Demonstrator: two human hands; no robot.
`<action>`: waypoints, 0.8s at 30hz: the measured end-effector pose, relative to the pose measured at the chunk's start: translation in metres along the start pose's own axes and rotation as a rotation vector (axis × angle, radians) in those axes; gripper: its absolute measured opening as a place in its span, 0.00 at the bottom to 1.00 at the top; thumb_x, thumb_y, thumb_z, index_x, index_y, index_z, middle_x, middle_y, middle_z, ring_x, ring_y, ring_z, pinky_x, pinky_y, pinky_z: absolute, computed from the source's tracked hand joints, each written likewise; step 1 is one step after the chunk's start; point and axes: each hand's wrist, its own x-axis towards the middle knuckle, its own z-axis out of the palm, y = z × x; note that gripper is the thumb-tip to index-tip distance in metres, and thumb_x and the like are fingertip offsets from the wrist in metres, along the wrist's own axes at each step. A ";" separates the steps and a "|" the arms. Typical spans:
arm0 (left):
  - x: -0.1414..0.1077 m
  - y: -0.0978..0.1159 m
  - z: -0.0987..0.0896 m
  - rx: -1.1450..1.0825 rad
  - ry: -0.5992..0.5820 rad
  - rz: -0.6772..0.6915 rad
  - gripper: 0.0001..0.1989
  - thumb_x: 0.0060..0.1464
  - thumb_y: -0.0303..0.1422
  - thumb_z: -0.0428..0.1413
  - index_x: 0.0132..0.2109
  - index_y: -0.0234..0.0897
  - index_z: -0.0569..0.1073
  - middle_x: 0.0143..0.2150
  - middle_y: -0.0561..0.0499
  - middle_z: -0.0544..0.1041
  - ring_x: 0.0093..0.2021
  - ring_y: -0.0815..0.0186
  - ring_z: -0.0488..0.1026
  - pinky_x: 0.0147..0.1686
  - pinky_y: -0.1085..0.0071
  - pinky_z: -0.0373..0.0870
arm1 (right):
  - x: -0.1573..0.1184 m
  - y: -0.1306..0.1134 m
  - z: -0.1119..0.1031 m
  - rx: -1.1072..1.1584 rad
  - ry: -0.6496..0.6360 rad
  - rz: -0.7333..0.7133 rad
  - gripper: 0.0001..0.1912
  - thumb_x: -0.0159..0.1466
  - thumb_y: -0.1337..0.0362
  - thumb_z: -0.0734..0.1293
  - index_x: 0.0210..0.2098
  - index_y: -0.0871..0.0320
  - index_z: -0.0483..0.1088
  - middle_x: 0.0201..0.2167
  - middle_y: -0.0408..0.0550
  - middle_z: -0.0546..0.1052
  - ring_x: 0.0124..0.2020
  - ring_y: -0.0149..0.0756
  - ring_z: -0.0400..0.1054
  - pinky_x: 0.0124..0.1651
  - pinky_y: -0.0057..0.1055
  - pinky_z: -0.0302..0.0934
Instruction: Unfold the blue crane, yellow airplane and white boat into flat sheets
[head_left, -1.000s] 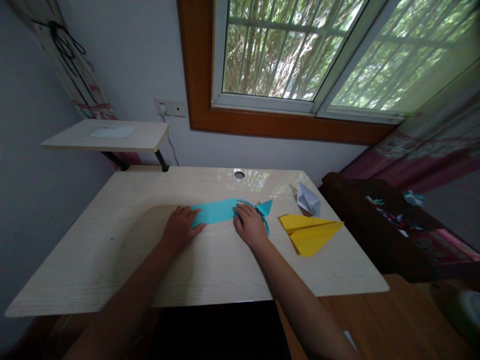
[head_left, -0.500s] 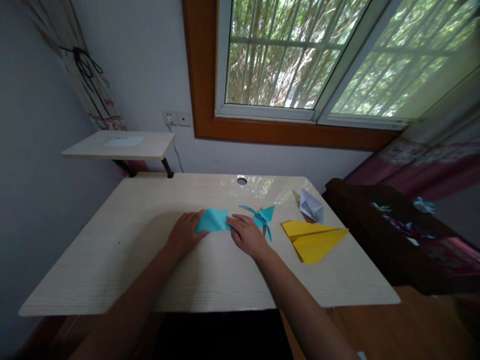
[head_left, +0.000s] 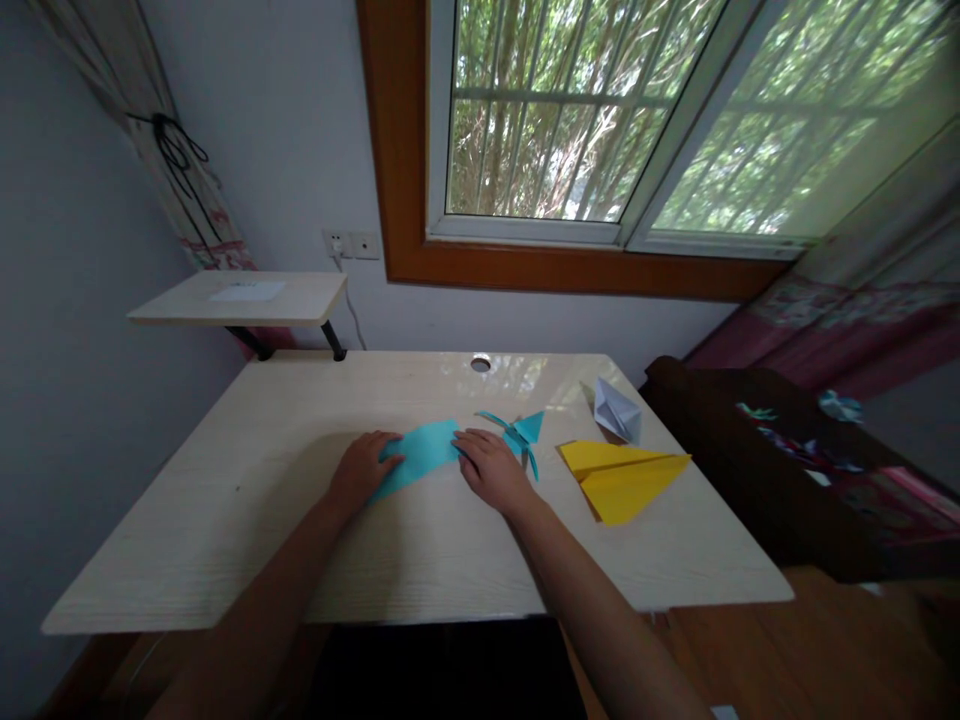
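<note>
Apparently, the flat turquoise paper strip (head_left: 424, 453), midway between the tabletop's (head_left: 225, 560) left and right edges, could crease askew if one end slips. The left hand's (head_left: 360, 465) fingers grip its left end; the right hand's (head_left: 489, 465) fingers grasp the other. A careless rightward sweep might crumple the turquoise folded paper figure with thin curling strips (head_left: 528, 428), just beside the right hand.

No legible lettering

A white paper slip (head_left: 247, 291) is on the raised shelf (head_left: 169, 308), well in from its left and right edges; near the slip's far edge are small dark marks (head_left: 242, 285), too tiny to make out
</note>
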 end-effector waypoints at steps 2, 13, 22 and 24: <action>-0.001 -0.001 0.000 -0.019 0.010 -0.009 0.19 0.61 0.41 0.55 0.55 0.39 0.75 0.53 0.44 0.78 0.53 0.52 0.74 0.57 0.53 0.68 | 0.000 0.002 -0.002 -0.016 0.016 -0.002 0.19 0.66 0.69 0.65 0.56 0.55 0.73 0.57 0.51 0.77 0.60 0.47 0.67 0.63 0.48 0.61; -0.001 0.001 -0.001 -0.088 0.066 -0.032 0.18 0.63 0.40 0.50 0.55 0.39 0.74 0.53 0.44 0.78 0.54 0.54 0.75 0.58 0.55 0.69 | -0.029 0.007 -0.048 -0.052 0.345 -0.058 0.18 0.65 0.73 0.63 0.52 0.54 0.74 0.48 0.49 0.79 0.46 0.42 0.70 0.51 0.41 0.65; -0.006 -0.017 -0.025 0.086 0.217 -0.201 0.19 0.63 0.38 0.48 0.55 0.36 0.74 0.55 0.41 0.77 0.54 0.52 0.75 0.57 0.55 0.68 | -0.048 0.038 -0.049 -0.176 0.471 0.351 0.17 0.67 0.64 0.64 0.55 0.57 0.71 0.53 0.58 0.72 0.54 0.49 0.64 0.57 0.50 0.60; -0.014 -0.034 -0.044 0.185 0.207 -0.268 0.20 0.63 0.37 0.47 0.57 0.36 0.73 0.56 0.40 0.77 0.54 0.51 0.74 0.56 0.54 0.69 | -0.048 0.040 -0.043 -0.156 0.406 0.388 0.21 0.65 0.63 0.64 0.57 0.58 0.69 0.56 0.60 0.69 0.56 0.52 0.63 0.58 0.52 0.60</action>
